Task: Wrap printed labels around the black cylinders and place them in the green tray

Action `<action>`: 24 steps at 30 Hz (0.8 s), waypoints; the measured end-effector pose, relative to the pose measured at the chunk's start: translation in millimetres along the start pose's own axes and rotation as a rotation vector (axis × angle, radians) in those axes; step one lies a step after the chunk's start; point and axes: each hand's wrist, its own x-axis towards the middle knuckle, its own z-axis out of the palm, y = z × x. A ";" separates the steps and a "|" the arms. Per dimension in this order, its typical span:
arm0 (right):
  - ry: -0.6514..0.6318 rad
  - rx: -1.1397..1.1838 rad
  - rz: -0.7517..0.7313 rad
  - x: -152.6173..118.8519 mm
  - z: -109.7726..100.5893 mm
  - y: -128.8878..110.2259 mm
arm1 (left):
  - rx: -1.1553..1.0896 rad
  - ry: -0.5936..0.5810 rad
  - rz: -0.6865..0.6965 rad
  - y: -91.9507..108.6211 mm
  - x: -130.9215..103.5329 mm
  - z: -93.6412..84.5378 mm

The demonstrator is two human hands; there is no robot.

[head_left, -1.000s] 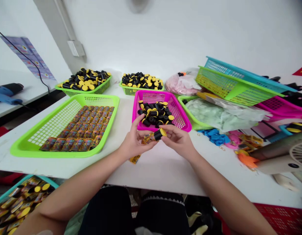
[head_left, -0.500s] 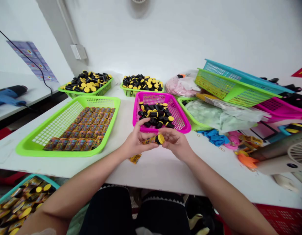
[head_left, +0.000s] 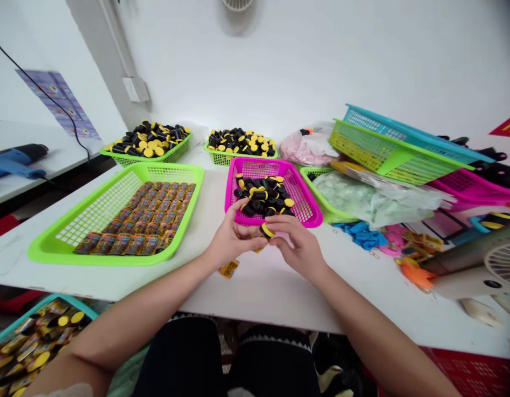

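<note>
1. head view: both hands meet over the near middle of the white worktop point(head_left: 275, 292), just in front of the pink basket point(head_left: 306, 207).
2. the left hand point(head_left: 230, 242) has its fingers curled round a small tube with a printed sleeve; most of the tube is hidden inside the grip.
3. the right hand point(head_left: 298, 245) pinches the tube's end, its fingers closed narrow on the black and yellow cap point(head_left: 266, 230), which shows between the 2 hands.
4. the pink basket holds a heap of loose black caps with yellow tops, piled toward its left half.
5. a small yellow wrapper piece point(head_left: 229, 268) lies flat on the worktop just near the left wrist.
6. to the left, a large green basket point(head_left: 93, 212) holds rows of sleeved tubes packed side by side in its right half; its left half shows bare mesh.
7. at the far edge stand 2 smaller green baskets of black and yellow caps, far left basket point(head_left: 145, 144) and far middle basket point(head_left: 240, 143).
8. right of the pink basket, another green tray point(head_left: 316, 184) carries a pale plastic bag point(head_left: 374, 196); blue bits point(head_left: 362, 232) lie near it.
9. a teal basket point(head_left: 31, 342) of finished tubes sits below the worktop at near left.
</note>
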 end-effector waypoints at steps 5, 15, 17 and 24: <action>-0.013 -0.270 -0.109 -7.3 12.8 -6.8 | -0.033 0.107 -0.025 2.0 1.4 6.7; -0.005 -0.354 -0.287 -10.0 19.0 -31.5 | -0.059 -0.137 -0.170 -1.8 -14.7 18.2; 0.005 -0.386 -0.307 -9.9 20.6 -30.7 | -0.081 -0.154 -0.184 0.7 -15.1 16.3; 0.000 -0.309 -0.333 -9.5 20.3 -27.2 | -0.088 -0.257 -0.157 2.3 -13.1 13.6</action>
